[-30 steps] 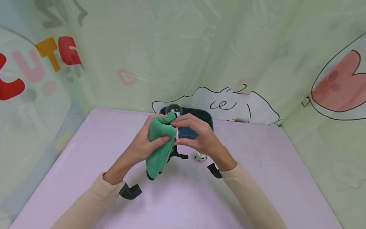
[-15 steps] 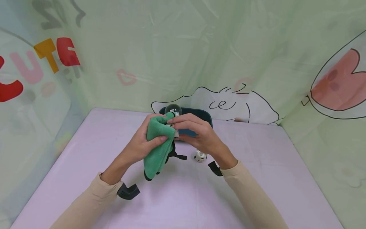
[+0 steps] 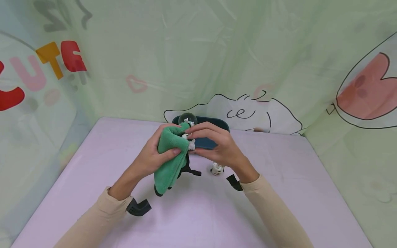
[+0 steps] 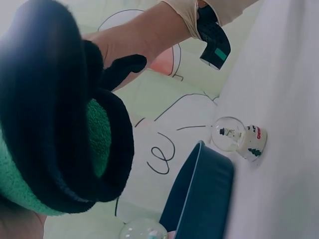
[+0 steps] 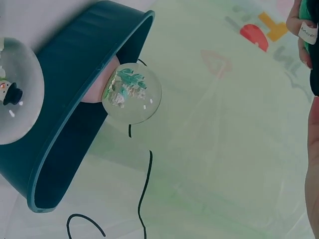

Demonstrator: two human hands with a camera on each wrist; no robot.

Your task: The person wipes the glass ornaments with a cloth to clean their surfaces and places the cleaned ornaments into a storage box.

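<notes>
My left hand (image 3: 153, 155) grips a folded green plush cloth (image 3: 170, 155) with black edging, its thumb lying across the front. Low on the cloth's right side hangs a black strap (image 3: 192, 171). Bent round from the right, the fingers and thumb of my right hand (image 3: 217, 141) pinch a small white label (image 3: 191, 144) at the cloth's edge. Print shows on the label (image 5: 307, 32) in the right wrist view. The black-edged folds (image 4: 117, 144) fill the left side of the left wrist view. The cloth is held up above the table.
A dark blue bin (image 3: 214, 120) stands behind the hands, with a glass snow globe (image 5: 144, 107) on a pink base inside it. Nearer, a second snow globe (image 4: 251, 143) with a white base and a snowman sits on the pale table (image 3: 263, 206). Printed curtains surround it.
Both hands and the cloth have shifted slightly left. The right fingers have moved a little at the label, which now looks more crumpled. The left grip stays the same.
</notes>
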